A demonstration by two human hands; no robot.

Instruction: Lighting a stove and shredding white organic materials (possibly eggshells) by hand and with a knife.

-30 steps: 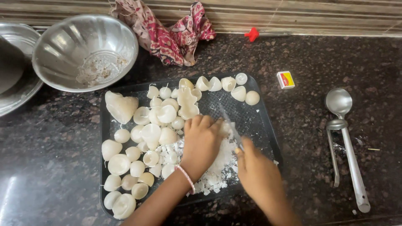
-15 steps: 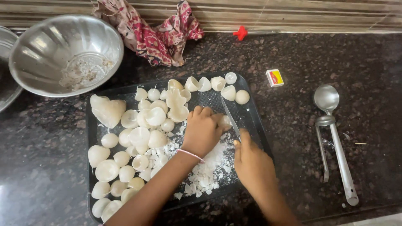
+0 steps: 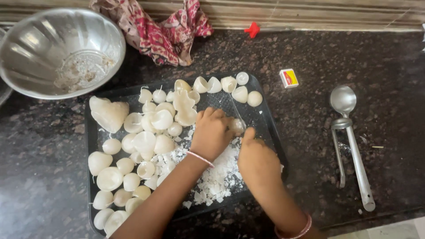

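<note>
- Your left hand rests knuckles-up on the tray, fingers curled shut over a white piece at its right edge.
- Your right hand lies just beside it, below and to the right, thumb pointing up at the same piece; whether this grip holds a blade or anything else you cannot tell, as the palm faces down.
- The piece sits between both hands, nearer the left fingertips.
- White crumbs lie beneath your wrists; whole shells crowd the tray's left half.
- On the counter: steel bowl upper left, patterned cloth, small box, scoop well apart to the right.
</note>
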